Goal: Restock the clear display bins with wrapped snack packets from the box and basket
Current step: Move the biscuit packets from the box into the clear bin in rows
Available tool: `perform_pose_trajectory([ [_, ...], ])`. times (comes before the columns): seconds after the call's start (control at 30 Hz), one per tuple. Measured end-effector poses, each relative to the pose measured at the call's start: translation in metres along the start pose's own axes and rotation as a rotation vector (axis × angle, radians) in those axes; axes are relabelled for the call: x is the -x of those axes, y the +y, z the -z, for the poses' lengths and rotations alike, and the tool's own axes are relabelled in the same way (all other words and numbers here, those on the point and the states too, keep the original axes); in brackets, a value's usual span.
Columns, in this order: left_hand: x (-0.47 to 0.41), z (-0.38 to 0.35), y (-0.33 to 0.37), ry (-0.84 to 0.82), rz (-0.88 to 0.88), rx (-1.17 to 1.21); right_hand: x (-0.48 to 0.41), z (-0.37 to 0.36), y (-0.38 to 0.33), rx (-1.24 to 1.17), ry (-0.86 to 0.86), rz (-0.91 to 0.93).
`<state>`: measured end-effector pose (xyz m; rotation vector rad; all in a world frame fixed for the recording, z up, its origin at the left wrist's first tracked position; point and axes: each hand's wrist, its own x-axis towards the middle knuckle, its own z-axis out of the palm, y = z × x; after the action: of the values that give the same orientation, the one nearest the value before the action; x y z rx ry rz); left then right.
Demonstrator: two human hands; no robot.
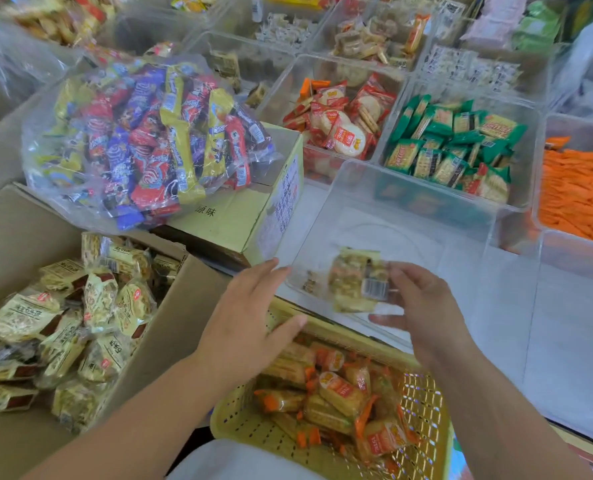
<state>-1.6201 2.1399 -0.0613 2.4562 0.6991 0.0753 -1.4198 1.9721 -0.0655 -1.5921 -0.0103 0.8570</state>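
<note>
pinching a pale yellow snack packet (355, 280) by its barcode end, the right hand (426, 306) holds it at the near wall of the clear bin (392, 175); the left hand (250, 313), fingers straight, lies open beside the bin's near-left corner. blur hides the wrapper's lettering. a yellow carton (239, 216) beyond reads "原味".

A clear bag (142, 140) of red, purple and yellow bars lies on a shut yellow carton (239, 220) — white table (572, 341) to the right, a green pack (537, 26) far back.
</note>
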Motion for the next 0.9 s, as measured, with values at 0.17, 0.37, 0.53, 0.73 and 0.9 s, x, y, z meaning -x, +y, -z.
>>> perform_pose_trajectory([
  [0.17, -0.029, -0.011, -0.015, -0.344, 0.208, -0.051, -0.059, 0.019, -0.014, 0.325, 0.206, 0.217],
  [0.37, -0.04, -0.027, -0.009, -0.404, 0.264, 0.014, -0.106, -0.001, -0.002, 0.993, 0.099, 0.419],
  [0.53, -0.041, -0.03, -0.01, -0.402, 0.263, -0.04, -0.119, -0.03, 0.021, 1.253, -0.114, 0.344],
  [0.73, -0.038, -0.032, -0.012, -0.392, 0.219, -0.068, -0.116, -0.049, 0.041, 1.363, -0.334, 0.264],
  [0.9, -0.035, -0.032, -0.013, -0.376, 0.201, -0.068, -0.11, -0.05, 0.05, 1.32, -0.385, 0.199],
])
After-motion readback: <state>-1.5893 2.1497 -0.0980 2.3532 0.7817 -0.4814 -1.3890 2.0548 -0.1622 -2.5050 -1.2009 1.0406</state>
